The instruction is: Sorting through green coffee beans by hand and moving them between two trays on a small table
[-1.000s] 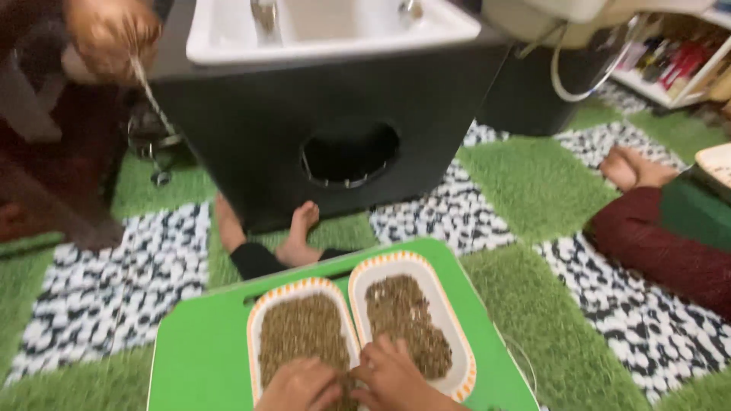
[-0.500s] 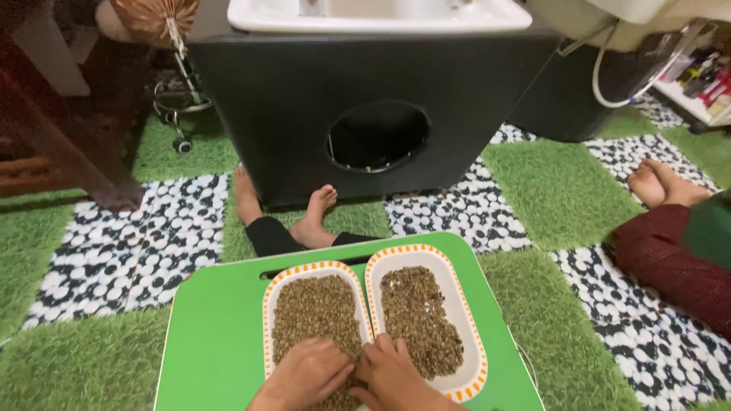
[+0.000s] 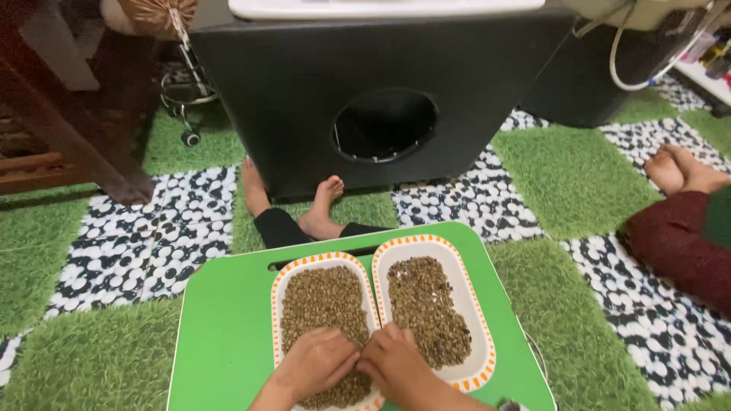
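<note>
Two white oval trays with orange striped rims sit side by side on a green lap table (image 3: 225,327). Both are filled with small brown-green seeds. My left hand (image 3: 316,361) rests in the seeds of the left tray (image 3: 283,283), fingers bent and pinching among them. My right hand (image 3: 396,364) lies at the near end of the right tray (image 3: 464,281), fingertips touching the seeds close to my left hand. The two hands almost meet over the rims between the trays. What the fingers hold cannot be made out.
My bare feet (image 3: 320,209) stretch out beyond the table, toward a big black box (image 3: 289,84) with a round hole. Green grass mats and black-and-white pebble mats cover the floor. Another person's legs in dark red cloth (image 3: 674,243) lie at right. Dark wooden furniture (image 3: 68,129) stands at left.
The view has tilted down and steadied, so the trays and my hands sit higher in frame. My hands stay together in the seeds, fingers shifting slightly.
</note>
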